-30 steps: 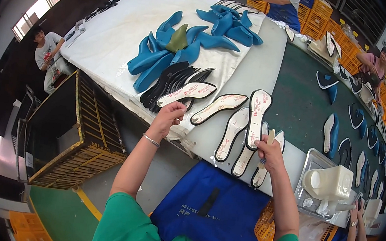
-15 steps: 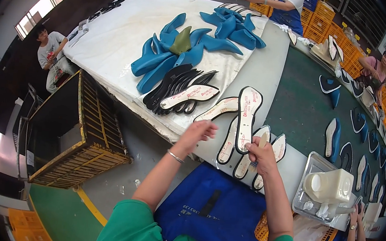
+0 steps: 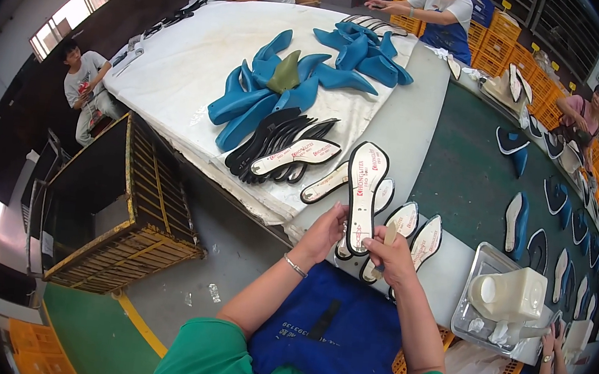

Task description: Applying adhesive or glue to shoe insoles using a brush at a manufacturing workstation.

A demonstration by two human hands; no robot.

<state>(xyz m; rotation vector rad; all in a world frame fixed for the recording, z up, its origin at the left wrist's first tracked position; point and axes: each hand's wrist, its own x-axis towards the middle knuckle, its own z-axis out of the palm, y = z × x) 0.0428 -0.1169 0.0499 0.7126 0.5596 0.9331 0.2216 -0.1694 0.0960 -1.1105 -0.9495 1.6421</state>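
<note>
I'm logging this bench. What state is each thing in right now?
Insole: held up by left hand.
Brush: gripped in right hand.
White jug: lying in metal tray.
Black insoles: fanned in a pile.
Blue lasts: heaped.

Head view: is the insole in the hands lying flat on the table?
No. The left hand lifts the black-rimmed insole off the table, while the right hand holds a brush beside it.
</note>
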